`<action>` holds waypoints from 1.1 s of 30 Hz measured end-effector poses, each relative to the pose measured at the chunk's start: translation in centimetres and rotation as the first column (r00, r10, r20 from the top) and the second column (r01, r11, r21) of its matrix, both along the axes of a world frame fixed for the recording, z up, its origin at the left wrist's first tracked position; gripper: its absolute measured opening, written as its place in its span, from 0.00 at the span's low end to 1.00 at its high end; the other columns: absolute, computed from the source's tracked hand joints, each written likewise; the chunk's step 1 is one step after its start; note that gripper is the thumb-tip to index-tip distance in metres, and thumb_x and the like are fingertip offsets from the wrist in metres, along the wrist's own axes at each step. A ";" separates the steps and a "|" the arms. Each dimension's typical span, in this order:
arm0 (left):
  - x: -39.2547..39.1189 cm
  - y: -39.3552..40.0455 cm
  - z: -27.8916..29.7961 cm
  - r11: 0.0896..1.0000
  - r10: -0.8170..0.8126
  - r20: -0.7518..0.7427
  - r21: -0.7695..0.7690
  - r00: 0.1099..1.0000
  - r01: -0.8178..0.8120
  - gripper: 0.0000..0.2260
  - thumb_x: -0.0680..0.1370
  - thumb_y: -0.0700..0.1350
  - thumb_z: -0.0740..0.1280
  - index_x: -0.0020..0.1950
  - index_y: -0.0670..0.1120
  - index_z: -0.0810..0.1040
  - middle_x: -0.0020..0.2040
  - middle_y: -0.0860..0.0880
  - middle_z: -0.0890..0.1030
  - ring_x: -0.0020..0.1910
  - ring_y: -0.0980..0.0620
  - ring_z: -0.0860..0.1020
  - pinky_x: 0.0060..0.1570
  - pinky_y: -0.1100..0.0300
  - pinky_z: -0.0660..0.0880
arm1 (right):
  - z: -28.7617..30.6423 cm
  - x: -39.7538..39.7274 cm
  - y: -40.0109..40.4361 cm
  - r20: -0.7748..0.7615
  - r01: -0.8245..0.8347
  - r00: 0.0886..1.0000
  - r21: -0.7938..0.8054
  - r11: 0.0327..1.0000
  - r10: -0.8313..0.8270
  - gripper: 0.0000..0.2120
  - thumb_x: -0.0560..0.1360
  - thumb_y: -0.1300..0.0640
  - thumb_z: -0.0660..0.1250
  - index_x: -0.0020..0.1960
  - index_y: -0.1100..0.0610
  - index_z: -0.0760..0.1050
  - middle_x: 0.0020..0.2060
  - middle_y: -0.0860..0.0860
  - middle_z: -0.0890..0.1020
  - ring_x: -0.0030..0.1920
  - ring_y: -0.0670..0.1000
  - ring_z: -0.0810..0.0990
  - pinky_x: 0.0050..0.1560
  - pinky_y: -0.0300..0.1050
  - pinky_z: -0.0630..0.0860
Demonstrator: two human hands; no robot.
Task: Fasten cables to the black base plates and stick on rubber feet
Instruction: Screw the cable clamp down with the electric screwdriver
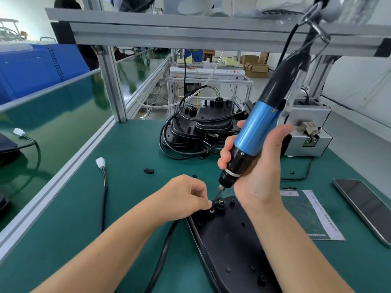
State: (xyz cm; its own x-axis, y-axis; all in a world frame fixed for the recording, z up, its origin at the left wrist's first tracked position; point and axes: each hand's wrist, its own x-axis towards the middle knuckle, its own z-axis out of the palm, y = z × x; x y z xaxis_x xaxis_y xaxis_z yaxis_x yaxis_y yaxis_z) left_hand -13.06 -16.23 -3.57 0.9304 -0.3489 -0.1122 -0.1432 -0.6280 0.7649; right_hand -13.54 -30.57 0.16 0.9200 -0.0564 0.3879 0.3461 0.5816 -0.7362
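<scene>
Taking the base plate point(228, 240) as our landmark: left of it we see open green surface point(127, 157), crossed only by a black cable point(104, 206). Behind it a stack of plates point(203, 127) blocks the way; right lie a sheet point(313, 216) and, apparently, a phone point(366, 208).
</scene>
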 end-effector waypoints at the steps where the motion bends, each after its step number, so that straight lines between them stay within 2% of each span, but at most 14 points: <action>1: -0.2 -0.1 -0.2 1.000 0.012 0.015 -0.007 1.000 -0.012 0.08 0.73 0.45 0.72 0.35 0.45 0.78 0.31 0.54 0.76 0.31 0.57 0.71 0.36 0.66 0.69 | 0.0 0.1 0.1 0.012 -0.008 1.000 -0.020 1.000 0.008 0.39 0.61 0.23 0.63 0.51 0.57 0.72 0.32 0.54 0.75 0.27 0.51 0.71 0.29 0.42 0.70; 4: -0.7 -0.1 -0.9 0.999 0.052 0.068 -0.008 0.996 -0.052 0.12 0.74 0.46 0.70 0.32 0.49 0.74 0.27 0.57 0.71 0.28 0.59 0.67 0.31 0.68 0.65 | 0.1 0.4 0.1 0.021 -0.044 0.999 -0.055 0.998 0.045 0.41 0.58 0.23 0.65 0.52 0.58 0.72 0.32 0.54 0.75 0.27 0.51 0.71 0.28 0.42 0.70; 11: -1.2 -0.3 -1.8 0.994 0.109 0.171 -0.036 0.979 -0.104 0.11 0.75 0.46 0.68 0.33 0.50 0.73 0.26 0.58 0.71 0.27 0.60 0.67 0.30 0.69 0.65 | -0.5 0.4 0.1 0.043 -0.114 0.992 -0.028 0.993 0.115 0.39 0.60 0.23 0.64 0.50 0.57 0.72 0.31 0.54 0.76 0.27 0.51 0.71 0.28 0.41 0.70; 14: -1.0 -0.3 -1.7 0.995 0.099 0.154 -0.034 0.983 -0.095 0.09 0.74 0.44 0.68 0.34 0.49 0.74 0.26 0.58 0.71 0.28 0.59 0.67 0.30 0.68 0.65 | -0.7 0.2 0.0 0.071 -0.135 0.988 -0.011 0.991 0.135 0.38 0.61 0.23 0.63 0.50 0.57 0.73 0.32 0.54 0.76 0.27 0.51 0.71 0.29 0.41 0.70; 20: -0.5 -0.1 -1.5 0.995 0.076 0.064 -0.075 0.995 -0.071 0.13 0.75 0.45 0.70 0.31 0.51 0.73 0.26 0.57 0.71 0.27 0.59 0.67 0.32 0.67 0.65 | -1.0 0.1 -0.3 0.073 -0.139 0.987 -0.022 0.990 0.140 0.39 0.60 0.23 0.63 0.49 0.57 0.73 0.32 0.55 0.74 0.26 0.52 0.71 0.29 0.41 0.68; 27: -0.4 -0.1 -1.6 0.992 0.080 0.042 -0.106 0.996 -0.075 0.12 0.75 0.46 0.70 0.31 0.50 0.74 0.26 0.58 0.71 0.26 0.61 0.66 0.29 0.72 0.64 | -1.2 0.1 -0.2 0.087 -0.151 0.984 -0.071 0.986 0.157 0.39 0.60 0.23 0.63 0.50 0.58 0.72 0.31 0.55 0.74 0.26 0.52 0.70 0.29 0.42 0.69; 33: -0.5 -0.1 -1.9 0.986 0.097 0.038 -0.138 0.995 -0.091 0.12 0.74 0.45 0.70 0.31 0.50 0.74 0.25 0.58 0.71 0.25 0.61 0.66 0.27 0.72 0.63 | -1.2 0.0 0.1 0.114 -0.234 0.961 -0.143 0.962 0.251 0.41 0.62 0.23 0.62 0.51 0.60 0.70 0.32 0.55 0.75 0.25 0.52 0.70 0.30 0.41 0.69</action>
State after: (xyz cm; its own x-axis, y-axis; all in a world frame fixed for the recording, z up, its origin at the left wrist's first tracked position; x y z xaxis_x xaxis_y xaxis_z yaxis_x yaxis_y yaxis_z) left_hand -13.60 -16.34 -5.47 0.9629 -0.2685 -0.0273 -0.1243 -0.5308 0.8383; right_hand -13.59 -30.45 -1.06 0.8411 0.2194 0.4944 0.3041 0.5642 -0.7676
